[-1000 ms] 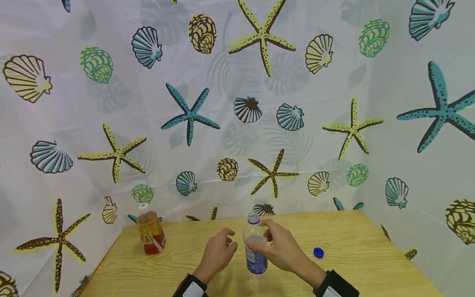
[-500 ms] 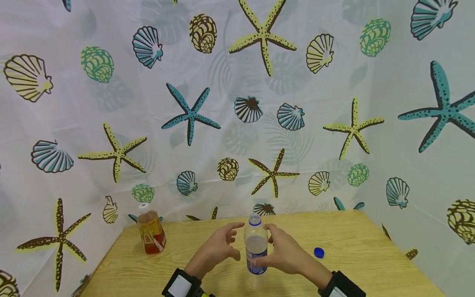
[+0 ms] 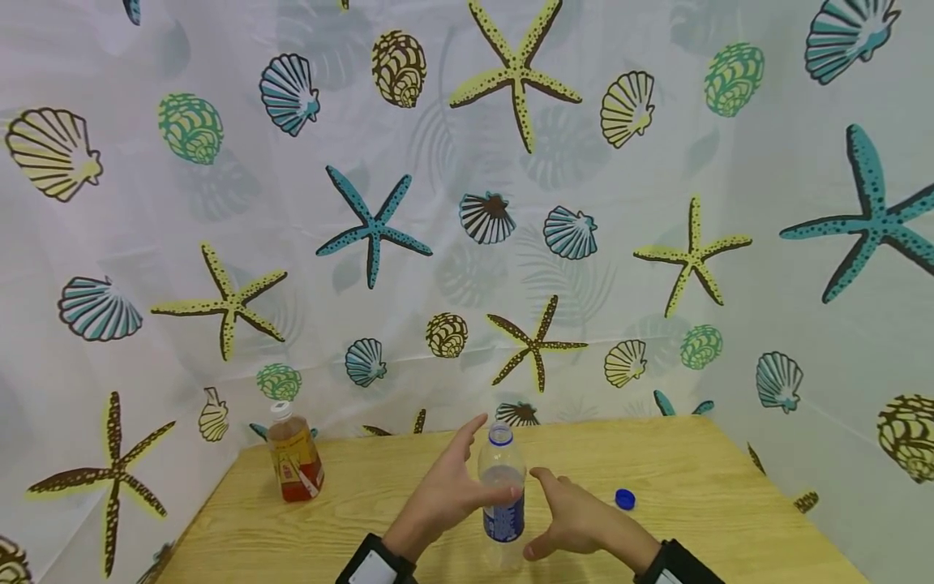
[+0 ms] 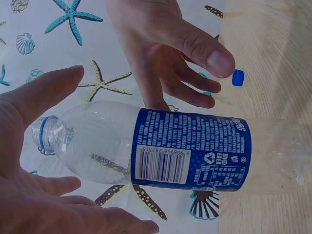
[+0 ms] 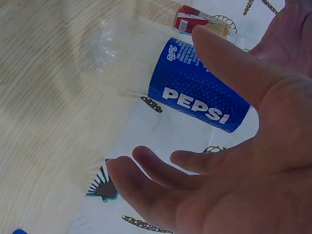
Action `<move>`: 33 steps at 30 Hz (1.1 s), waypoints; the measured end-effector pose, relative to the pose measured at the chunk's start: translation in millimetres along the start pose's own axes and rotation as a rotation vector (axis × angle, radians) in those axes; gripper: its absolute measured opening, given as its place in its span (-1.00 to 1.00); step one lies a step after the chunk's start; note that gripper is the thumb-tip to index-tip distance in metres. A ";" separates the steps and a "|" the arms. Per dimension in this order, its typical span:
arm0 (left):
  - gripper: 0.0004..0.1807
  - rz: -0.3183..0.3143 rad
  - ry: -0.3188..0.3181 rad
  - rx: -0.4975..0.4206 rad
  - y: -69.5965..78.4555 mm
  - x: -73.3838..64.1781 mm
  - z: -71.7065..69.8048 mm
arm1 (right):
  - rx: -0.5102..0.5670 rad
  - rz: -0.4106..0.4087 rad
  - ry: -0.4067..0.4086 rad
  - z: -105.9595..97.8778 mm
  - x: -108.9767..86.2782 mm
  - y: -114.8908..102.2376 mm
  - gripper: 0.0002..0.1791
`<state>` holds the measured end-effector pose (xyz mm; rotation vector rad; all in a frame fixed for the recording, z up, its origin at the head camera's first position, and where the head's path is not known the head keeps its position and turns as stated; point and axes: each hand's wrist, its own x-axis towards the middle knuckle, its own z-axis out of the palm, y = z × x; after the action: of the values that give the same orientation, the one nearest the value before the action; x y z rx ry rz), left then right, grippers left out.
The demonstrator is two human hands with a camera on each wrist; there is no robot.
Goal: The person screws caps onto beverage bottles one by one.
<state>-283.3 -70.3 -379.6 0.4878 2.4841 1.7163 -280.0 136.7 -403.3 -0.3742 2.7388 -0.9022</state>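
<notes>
We have a clear plastic Pepsi bottle [image 3: 505, 523] upright on the wooden desk [image 3: 350, 519], its mouth uncapped, standing between two bare hands. The left hand [image 3: 447, 491] has its fingers spread, with the thumb well away from the rest and crossing in front of the bottle in the head view; from the left wrist we find the bottle's neck in that gap, with no grip on it. The right hand [image 3: 580, 519], on the bottle's other side, also keeps its fingers wide and grasps nothing. We cannot tell whether either hand brushes the plastic. From the right wrist we read PEPSI on the blue label [image 5: 200, 85]; from the left we see its barcode [image 4: 162, 164]. Beyond the right hand lies a blue cap [image 3: 625, 499]. Near the desk's far left corner we see a white-capped bottle of reddish drink [image 3: 295, 458]. Behind hangs a starfish-and-shell curtain [image 3: 438, 162].
</notes>
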 end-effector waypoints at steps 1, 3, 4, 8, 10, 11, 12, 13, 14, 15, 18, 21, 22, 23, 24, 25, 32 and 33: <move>0.14 0.010 0.016 0.012 -0.1 -0.2 1.1 | 0.000 0.001 -0.001 0.6 0.6 1.2 0.12; 0.11 0.029 0.035 0.024 0.0 -0.1 2.9 | 0.000 0.000 -0.003 1.5 1.8 2.8 0.11; 0.09 0.036 0.040 0.025 0.0 0.1 3.5 | 0.002 0.001 -0.004 1.9 2.3 3.4 0.10; -0.07 0.043 0.039 -0.004 -1.8 1.6 5.4 | 0.003 0.005 -0.009 3.0 3.2 4.0 0.09; -0.16 0.033 0.041 -0.022 -3.9 2.4 5.8 | 0.006 0.006 -0.010 3.4 3.0 3.7 0.08; -0.19 0.025 0.045 -0.029 -5.1 2.8 5.9 | 0.008 0.008 -0.011 3.6 2.7 3.5 0.08; -0.22 0.018 0.050 -0.036 -6.2 3.2 5.9 | 0.010 0.009 -0.012 3.6 2.2 3.2 0.08; -0.24 0.013 0.057 -0.041 -7.4 3.6 5.8 | 0.014 0.009 -0.012 3.7 1.8 3.1 0.08; -0.26 0.009 0.063 -0.045 -8.3 3.8 5.7 | 0.018 0.009 -0.012 3.7 1.4 2.9 0.07; -0.27 0.010 0.068 -0.047 -9.4 4.2 5.3 | 0.021 0.009 -0.012 3.7 1.1 2.9 0.07; -0.31 0.021 0.078 -0.041 -11.9 5.2 4.0 | 0.019 0.001 -0.009 2.9 0.5 3.0 0.06; -0.37 0.034 0.077 -0.039 -13.5 5.4 2.2 | 0.027 -0.018 0.014 0.6 0.9 2.2 0.03; -0.38 0.038 0.076 -0.041 -13.7 5.4 1.6 | 0.028 -0.026 0.032 -0.6 1.2 1.7 0.01; -0.39 0.040 0.073 -0.048 -13.9 5.3 1.1 | 0.027 -0.036 0.056 -1.8 1.9 1.2 -0.03; -0.40 0.042 0.073 -0.052 -14.2 5.3 0.7 | 0.026 -0.046 0.087 -3.0 2.5 0.9 -0.06; -0.40 0.045 0.072 -0.055 -14.7 5.3 0.4 | 0.025 -0.054 0.121 -4.5 3.2 0.4 -0.10; -0.36 0.039 0.082 -0.085 -17.1 4.5 2.8 | -0.052 -0.070 0.357 -15.8 11.3 12.5 -0.35; -0.35 0.039 0.084 -0.083 -17.2 4.4 3.4 | -0.065 -0.061 0.371 -17.0 13.1 17.1 -0.37</move>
<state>-290.3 -71.4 -396.3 0.4690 2.4618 1.8838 -300.2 155.2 -402.2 -0.3315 3.1151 -0.9863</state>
